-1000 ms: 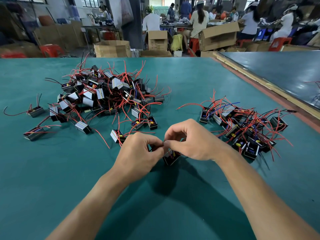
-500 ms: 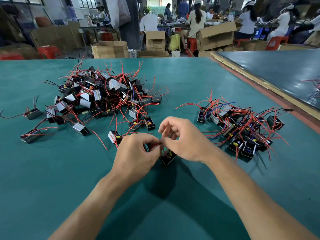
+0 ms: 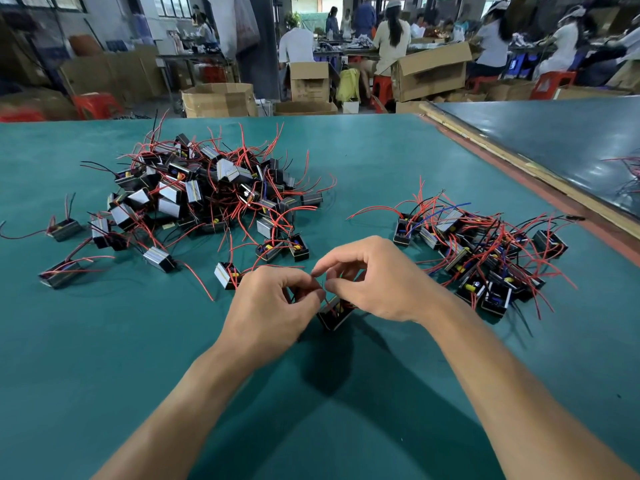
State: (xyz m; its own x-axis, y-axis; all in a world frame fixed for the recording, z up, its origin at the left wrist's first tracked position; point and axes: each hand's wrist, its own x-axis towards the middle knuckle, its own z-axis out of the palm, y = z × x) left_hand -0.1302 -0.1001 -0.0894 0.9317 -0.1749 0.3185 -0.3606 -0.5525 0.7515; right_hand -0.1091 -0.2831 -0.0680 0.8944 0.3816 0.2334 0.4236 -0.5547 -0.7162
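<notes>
A small black box-shaped module [image 3: 335,314] with red wires hangs just above the green table [image 3: 104,358], below and between both hands. My left hand [image 3: 273,306] pinches its red wire with thumb and fingertips. My right hand [image 3: 374,278] pinches a wire end close beside it, fingers curled. The fingertips of both hands nearly meet above the module. Most of the module and its wires are hidden by the hands.
A large heap of the same wired modules [image 3: 207,195] lies at the left back. A smaller heap [image 3: 485,251] lies at the right. A second table [image 3: 554,140] adjoins on the right. Cardboard boxes [image 3: 218,98] and seated people [image 3: 391,39] are beyond the far edge.
Both hands stay together over the module. The right hand's fingers have shifted slightly on the wire; the view has tilted a little.
</notes>
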